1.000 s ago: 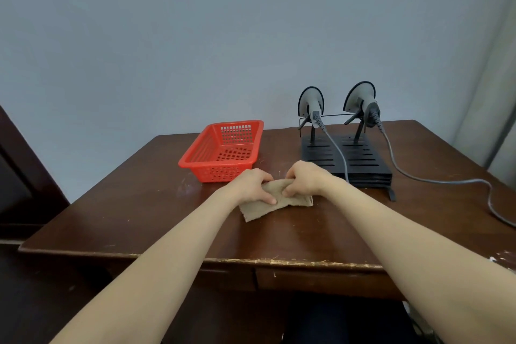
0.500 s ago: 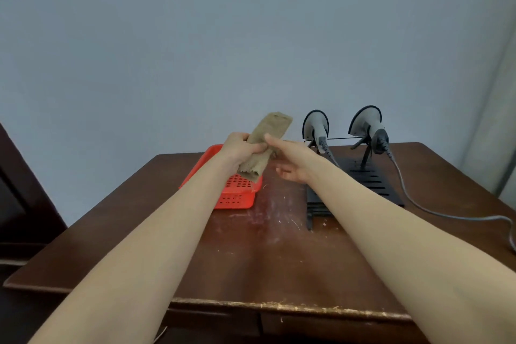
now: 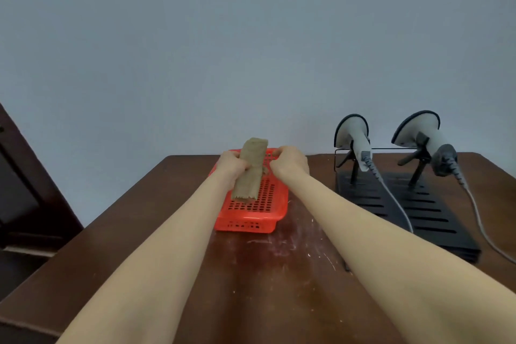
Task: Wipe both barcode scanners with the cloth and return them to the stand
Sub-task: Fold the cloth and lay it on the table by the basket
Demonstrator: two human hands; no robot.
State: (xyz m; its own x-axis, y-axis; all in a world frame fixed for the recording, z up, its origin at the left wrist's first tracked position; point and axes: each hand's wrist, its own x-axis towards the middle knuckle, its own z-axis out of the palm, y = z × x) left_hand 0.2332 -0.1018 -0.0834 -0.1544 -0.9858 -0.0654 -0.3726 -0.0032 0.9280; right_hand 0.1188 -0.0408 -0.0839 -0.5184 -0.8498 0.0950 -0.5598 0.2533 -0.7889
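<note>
Cloth [image 3: 249, 170] in left hand [image 3: 233, 167]

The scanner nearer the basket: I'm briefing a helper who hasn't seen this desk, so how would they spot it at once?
On the brown table, look right of the red basket to the black slotted stand. Two grey scanners perch on it, heads up, cables trailing. Yours is the left scanner, closest to the basket; its handle is pale grey, while the right scanner has a dark handle end.
</note>
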